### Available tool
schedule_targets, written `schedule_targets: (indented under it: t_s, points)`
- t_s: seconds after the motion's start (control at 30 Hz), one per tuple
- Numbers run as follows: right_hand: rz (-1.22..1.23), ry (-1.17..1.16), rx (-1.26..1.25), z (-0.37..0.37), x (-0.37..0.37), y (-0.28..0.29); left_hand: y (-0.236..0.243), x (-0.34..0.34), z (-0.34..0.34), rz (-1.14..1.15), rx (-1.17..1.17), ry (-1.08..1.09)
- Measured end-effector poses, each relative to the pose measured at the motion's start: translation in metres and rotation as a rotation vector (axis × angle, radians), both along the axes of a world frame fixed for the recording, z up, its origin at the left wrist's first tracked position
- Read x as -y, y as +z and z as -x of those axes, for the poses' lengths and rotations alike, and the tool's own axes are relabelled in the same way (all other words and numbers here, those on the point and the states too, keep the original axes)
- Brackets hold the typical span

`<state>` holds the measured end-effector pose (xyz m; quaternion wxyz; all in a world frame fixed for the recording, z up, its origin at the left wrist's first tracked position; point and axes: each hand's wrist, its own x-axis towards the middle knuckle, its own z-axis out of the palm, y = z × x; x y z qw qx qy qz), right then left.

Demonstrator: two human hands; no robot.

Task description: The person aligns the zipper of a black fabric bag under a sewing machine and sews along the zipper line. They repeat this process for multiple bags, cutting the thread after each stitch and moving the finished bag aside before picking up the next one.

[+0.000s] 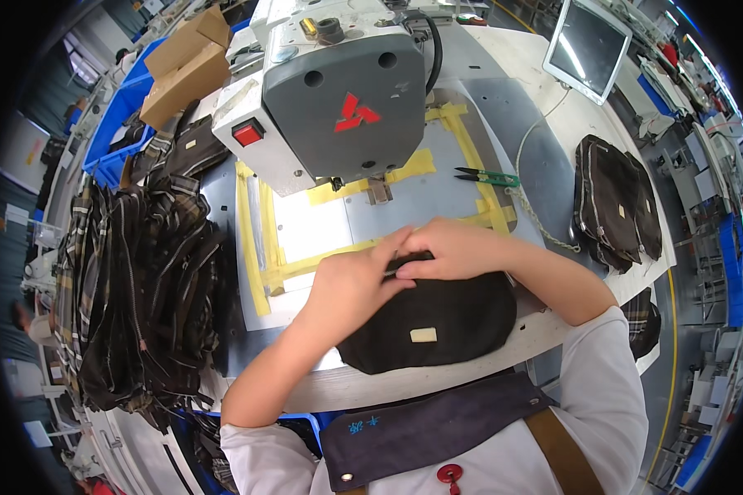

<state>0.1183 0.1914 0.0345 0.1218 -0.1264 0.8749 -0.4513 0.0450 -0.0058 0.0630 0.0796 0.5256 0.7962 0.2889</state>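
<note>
At the near edge of the table [305, 384], the left hand [347, 280] and right hand [458, 247] pinch the pouch's [462, 313] far edge, its label [423, 335] already on, whatever remains unclear.

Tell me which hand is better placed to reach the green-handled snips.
Probably the right hand: it is nearer the green-handled snips than the left hand. Both hands hold the dark pouch.
</note>
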Motion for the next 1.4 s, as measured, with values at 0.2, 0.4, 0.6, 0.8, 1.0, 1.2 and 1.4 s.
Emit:
schedule_targets:
  t_s: [0.2, 0.4, 0.6, 0.8, 1.0, 1.2, 1.4]
  points:
    - [0.349, -0.381, 0.277, -0.017, -0.056, -0.025, -0.035, 0.037, 0.04, -0.118, 0.309, 0.412]
    - [0.309, -0.395, -0.021, 0.005, -0.053, -0.039, -0.022, 0.018, 0.034, 0.209, 0.317, 0.116]
    - [0.086, -0.372, -0.18, 0.028, -0.014, -0.02, -0.034, -0.029, 0.05, 0.048, 0.185, 0.104]
    - [-0.021, -0.396, -0.275, 0.022, -0.018, -0.033, -0.062, -0.028, 0.045, -0.141, 0.321, 0.184]
    - [0.095, -0.416, -0.142, 0.022, -0.006, -0.031, -0.071, -0.024, 0.041, -0.397, 0.206, 0.132]
    - [0.375, -0.497, 0.018, 0.024, -0.006, -0.041, -0.066, -0.023, 0.041, -0.47, 0.038, -0.041]
    - [0.301, -0.443, -0.141, 0.028, -0.006, -0.045, -0.064, -0.023, 0.041, -0.342, 0.562, 0.219]
